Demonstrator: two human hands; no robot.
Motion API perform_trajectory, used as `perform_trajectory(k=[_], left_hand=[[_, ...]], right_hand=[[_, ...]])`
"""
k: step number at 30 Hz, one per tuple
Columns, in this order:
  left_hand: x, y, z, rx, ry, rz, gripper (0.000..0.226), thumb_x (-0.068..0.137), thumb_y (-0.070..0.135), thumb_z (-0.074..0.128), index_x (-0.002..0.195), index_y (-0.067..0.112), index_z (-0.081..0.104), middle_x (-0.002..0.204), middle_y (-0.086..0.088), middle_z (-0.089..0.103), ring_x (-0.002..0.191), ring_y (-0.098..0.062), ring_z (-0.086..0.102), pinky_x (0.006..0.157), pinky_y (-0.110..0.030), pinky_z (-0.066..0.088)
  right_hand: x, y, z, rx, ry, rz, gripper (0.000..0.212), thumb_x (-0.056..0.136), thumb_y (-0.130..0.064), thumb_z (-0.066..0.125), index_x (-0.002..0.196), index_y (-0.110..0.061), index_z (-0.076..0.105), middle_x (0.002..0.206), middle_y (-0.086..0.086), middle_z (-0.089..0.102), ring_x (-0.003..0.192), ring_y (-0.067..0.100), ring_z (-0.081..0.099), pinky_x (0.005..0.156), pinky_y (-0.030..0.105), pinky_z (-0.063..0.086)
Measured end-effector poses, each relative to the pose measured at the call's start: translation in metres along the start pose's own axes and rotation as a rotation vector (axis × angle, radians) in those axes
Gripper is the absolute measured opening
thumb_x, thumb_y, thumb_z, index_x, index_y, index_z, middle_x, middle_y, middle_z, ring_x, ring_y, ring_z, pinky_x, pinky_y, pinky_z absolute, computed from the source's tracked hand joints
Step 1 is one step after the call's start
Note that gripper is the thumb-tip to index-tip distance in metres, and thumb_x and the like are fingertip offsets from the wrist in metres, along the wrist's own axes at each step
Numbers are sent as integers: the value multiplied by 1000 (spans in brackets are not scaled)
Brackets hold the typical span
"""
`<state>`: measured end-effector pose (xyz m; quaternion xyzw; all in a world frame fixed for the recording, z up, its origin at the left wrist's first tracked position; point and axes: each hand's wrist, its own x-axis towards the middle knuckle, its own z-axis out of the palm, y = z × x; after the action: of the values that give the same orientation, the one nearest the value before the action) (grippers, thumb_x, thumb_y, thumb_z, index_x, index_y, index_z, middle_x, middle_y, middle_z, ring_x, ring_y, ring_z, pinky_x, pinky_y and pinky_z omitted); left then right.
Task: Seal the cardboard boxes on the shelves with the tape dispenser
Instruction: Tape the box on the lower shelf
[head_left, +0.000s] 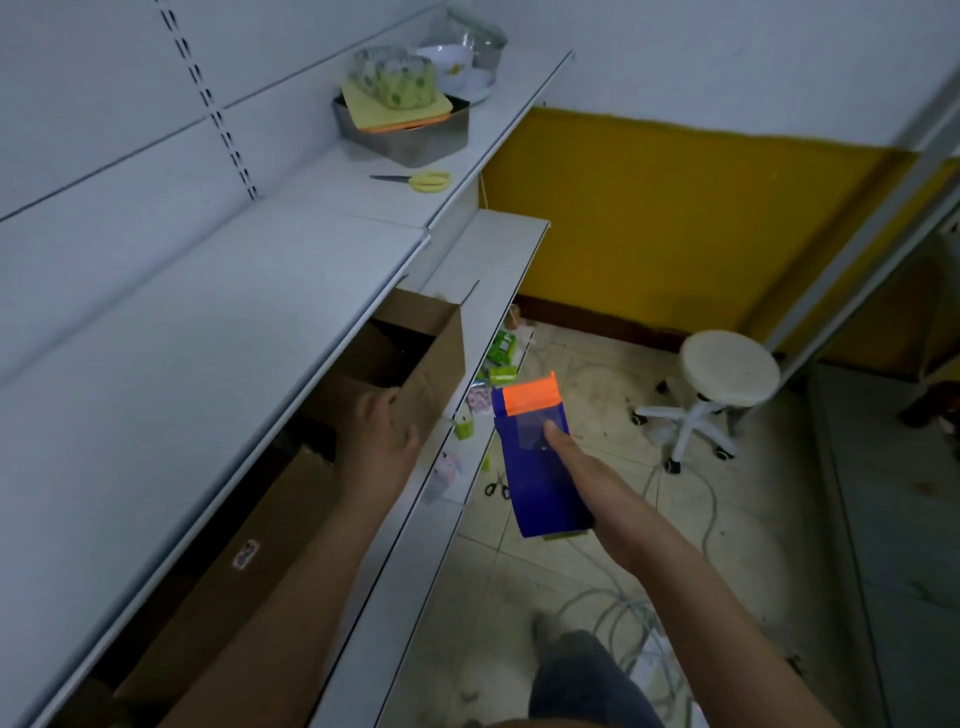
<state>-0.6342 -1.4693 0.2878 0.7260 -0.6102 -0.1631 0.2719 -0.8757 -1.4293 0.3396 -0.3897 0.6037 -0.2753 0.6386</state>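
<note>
- Right hand (576, 467) grips blue-and-orange plastic tape dispenser (537, 457), thumb along its top, clear of the shelving.
- Left hand (376, 434), fingers spread, rests on open brown cardboard box (415, 353) on middle white metal shelf (467, 467).
- Advice: press flaps flat first, then run tape along the seam.

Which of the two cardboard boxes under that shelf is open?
The farther cardboard box, which the left hand touches: its flaps stand up, showing a dark inside. The nearer cardboard box looks closed on top.
</note>
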Motion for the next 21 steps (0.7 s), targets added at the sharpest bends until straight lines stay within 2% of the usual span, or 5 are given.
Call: perform_trajectory(k=[6, 10, 14, 17, 21], left_hand=[[104, -15, 40, 152, -232, -251, 76, 97, 35, 58, 159, 17, 18, 159, -14, 28, 143, -34, 34, 115, -47, 31], [124, -17, 97, 196, -273, -336, 42, 102, 20, 48, 143, 10, 47, 129, -19, 60, 113, -35, 59, 96, -41, 48], [116, -4, 133, 324, -302, -338, 55, 102, 8, 44, 154, 17, 31, 136, -13, 53, 115, -27, 57, 98, -34, 48], [107, 20, 141, 228, -330, -393, 57, 100, 2, 46, 154, 18, 36, 144, -11, 51, 124, -29, 55, 99, -32, 45], [84, 33, 147, 214, -401, -392, 55, 107, 13, 42, 157, 32, 26, 107, -2, 62, 80, -4, 53, 68, -16, 42]], right_hand=[[104, -40, -33, -87, -90, 17, 61, 91, -69, 41, 110, -17, 68, 96, 7, 76, 92, 27, 73, 95, 47, 54], [178, -80, -70, -169, -105, 54, 55, 90, -68, 42, 105, -22, 67, 95, 4, 76, 89, 24, 72, 92, 43, 55], [241, -116, -107, -239, -154, 83, 49, 88, -70, 43, 101, -27, 64, 103, 3, 71, 96, 25, 69, 96, 45, 52], [278, -140, -122, -288, -177, 52, 46, 87, -71, 45, 96, -29, 63, 104, 1, 69, 98, 24, 67, 96, 42, 51], [309, -163, -126, -273, -181, 3, 44, 89, -67, 47, 98, -27, 62, 97, -2, 68, 93, 20, 66, 74, 31, 50]])
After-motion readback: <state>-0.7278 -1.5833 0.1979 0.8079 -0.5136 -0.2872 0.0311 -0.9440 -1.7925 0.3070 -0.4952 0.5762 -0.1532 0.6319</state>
